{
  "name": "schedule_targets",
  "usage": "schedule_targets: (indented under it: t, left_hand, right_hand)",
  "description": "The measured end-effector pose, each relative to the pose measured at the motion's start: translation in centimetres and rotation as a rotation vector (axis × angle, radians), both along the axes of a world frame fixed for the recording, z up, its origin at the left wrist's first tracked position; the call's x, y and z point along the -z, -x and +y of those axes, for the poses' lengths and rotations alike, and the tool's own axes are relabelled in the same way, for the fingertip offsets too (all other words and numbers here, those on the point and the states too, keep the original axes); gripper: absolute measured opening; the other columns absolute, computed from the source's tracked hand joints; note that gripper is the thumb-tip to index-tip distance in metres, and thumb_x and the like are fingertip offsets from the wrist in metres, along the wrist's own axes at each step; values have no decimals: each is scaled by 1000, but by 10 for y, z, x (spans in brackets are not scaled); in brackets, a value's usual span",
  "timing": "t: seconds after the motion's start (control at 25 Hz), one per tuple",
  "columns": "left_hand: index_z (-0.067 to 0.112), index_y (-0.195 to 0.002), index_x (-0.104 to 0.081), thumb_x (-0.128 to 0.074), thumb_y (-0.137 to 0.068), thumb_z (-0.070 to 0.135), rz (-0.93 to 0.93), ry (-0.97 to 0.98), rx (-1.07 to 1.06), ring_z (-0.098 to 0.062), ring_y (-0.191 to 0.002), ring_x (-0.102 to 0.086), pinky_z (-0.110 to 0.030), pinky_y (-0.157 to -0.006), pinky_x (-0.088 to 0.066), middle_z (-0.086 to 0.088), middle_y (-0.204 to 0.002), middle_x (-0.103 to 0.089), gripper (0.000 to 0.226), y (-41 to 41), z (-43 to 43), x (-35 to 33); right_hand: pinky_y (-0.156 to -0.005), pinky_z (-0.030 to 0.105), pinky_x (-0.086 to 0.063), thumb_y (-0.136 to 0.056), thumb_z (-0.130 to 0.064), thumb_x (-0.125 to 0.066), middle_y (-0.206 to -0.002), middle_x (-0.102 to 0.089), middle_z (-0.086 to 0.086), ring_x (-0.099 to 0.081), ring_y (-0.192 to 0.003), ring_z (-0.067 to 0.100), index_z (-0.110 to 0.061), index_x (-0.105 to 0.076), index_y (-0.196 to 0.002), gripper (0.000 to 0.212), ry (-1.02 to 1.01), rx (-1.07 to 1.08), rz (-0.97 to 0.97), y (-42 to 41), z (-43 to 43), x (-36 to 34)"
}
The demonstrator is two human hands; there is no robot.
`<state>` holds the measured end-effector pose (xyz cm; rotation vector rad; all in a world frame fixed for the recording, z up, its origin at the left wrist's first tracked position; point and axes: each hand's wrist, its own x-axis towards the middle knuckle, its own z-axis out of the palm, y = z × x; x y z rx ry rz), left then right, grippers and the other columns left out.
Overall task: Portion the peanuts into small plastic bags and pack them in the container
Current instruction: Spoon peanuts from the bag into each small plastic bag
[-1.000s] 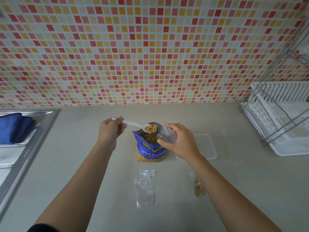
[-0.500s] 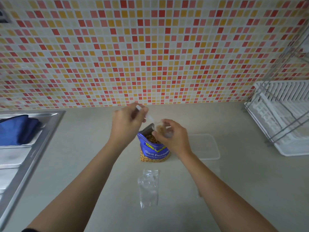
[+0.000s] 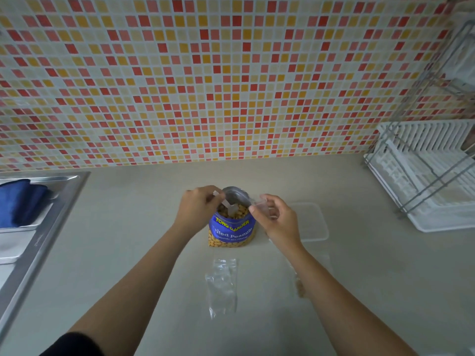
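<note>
A blue peanut bag point(image 3: 232, 231) stands open in the middle of the counter, peanuts showing inside. My left hand point(image 3: 196, 209) grips a white plastic spoon point(image 3: 227, 205) whose bowl is down among the peanuts. My right hand point(image 3: 276, 218) pinches a small clear plastic bag point(image 3: 261, 205) by its mouth, just right of the peanut bag. A clear plastic container point(image 3: 312, 223) sits on the counter behind my right hand. An empty small bag point(image 3: 222, 286) lies flat in front. Another small bag with peanuts point(image 3: 299, 287) is partly hidden under my right forearm.
A steel sink point(image 3: 38, 227) with a blue cloth point(image 3: 20, 201) is at the left. A white dish rack point(image 3: 426, 176) with a wire frame stands at the right. A mosaic-tiled wall runs behind the counter.
My left hand has brought the spoon from the small bag's mouth back down into the peanut bag. My right hand has shifted slightly right, still holding the small bag.
</note>
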<state>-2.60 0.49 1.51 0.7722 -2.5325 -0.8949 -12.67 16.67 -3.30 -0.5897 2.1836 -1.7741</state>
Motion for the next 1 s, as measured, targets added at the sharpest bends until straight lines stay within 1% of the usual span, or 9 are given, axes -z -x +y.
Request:
schedule_targets:
  t: [0.04, 0.16, 0.28, 0.36, 0.52, 0.64, 0.76, 0.88, 1.0]
  left_hand:
    - [9, -84, -70, -54, -89, 24, -14, -53, -76, -28, -66, -63, -33, -65, -50, -10, -67, -70, 23, 5, 1, 4]
    - [-1, -75, -66, -53, -88, 19, 2, -382, -297, -31, -66, -68, -37, -67, -55, -14, -66, -71, 28, 14, 6, 9]
    - [10, -67, -63, -55, -89, 19, 51, -579, -390, -23, -56, -63, -28, -54, -48, -11, -64, -69, 25, 14, 9, 7]
    - [13, -72, -64, -54, -90, 18, 80, -632, -406, -16, -53, -61, -24, -51, -44, -7, -63, -66, 22, 11, 7, 5]
    - [11, -86, -64, -53, -92, 19, 139, -761, -428, -6, -48, -61, -22, -52, -44, -5, -69, -66, 15, 6, 2, 9]
    - [9, -91, -61, -52, -92, 21, 219, -854, -511, -12, -61, -60, -23, -56, -44, -6, -76, -65, 15, 3, -11, 12]
    - [8, -93, -60, -51, -92, 20, 260, -886, -568, -14, -66, -55, -27, -61, -42, -6, -72, -60, 15, -4, -24, 17]
    - [8, -86, -59, -51, -92, 17, 307, -961, -573, -14, -64, -52, -24, -59, -41, -6, -70, -57, 14, -9, -32, 20]
    - [10, -83, -58, -50, -92, 17, 338, -965, -569, -13, -63, -52, -23, -59, -40, -6, -71, -57, 14, -9, -40, 16]
  right_hand:
    - [-69, 20, -52, -68, -40, -77, -92, -70, -6, -65, -84, 8, -29, -61, -101, 38, -3, -12, -7, 0, 1, 1]
    - [-78, 24, -53, -71, -37, -77, -94, -70, -8, -65, -92, 9, -26, -60, -106, 40, -14, -51, -23, 2, 3, 1]
    - [-81, 26, -54, -72, -38, -76, -99, -69, -6, -65, -95, 9, -26, -60, -109, 43, -27, -71, -36, 3, 6, 1]
    - [-81, 26, -54, -72, -39, -75, -102, -69, -6, -64, -97, 9, -23, -59, -112, 46, -38, -89, -38, 3, 8, 1]
    - [-76, 20, -53, -72, -39, -76, -105, -67, -6, -63, -96, 9, -24, -59, -114, 47, -56, -100, -15, 3, 8, -3]
    - [-71, 10, -49, -70, -37, -78, -108, -65, -7, -61, -93, 4, -23, -61, -114, 50, -66, -44, 31, 5, 8, -7]
    - [-67, 6, -47, -68, -34, -79, -107, -65, -7, -60, -87, 0, -20, -62, -114, 51, -92, -32, 91, 9, 6, -15]
    - [-69, 13, -50, -66, -36, -80, -103, -63, -8, -60, -82, 3, -18, -61, -115, 55, -179, -95, 183, 9, 1, -25]
    - [-72, 22, -49, -65, -43, -78, -101, -64, -5, -58, -82, 9, -19, -63, -112, 55, -370, -163, 365, 8, -7, -31]
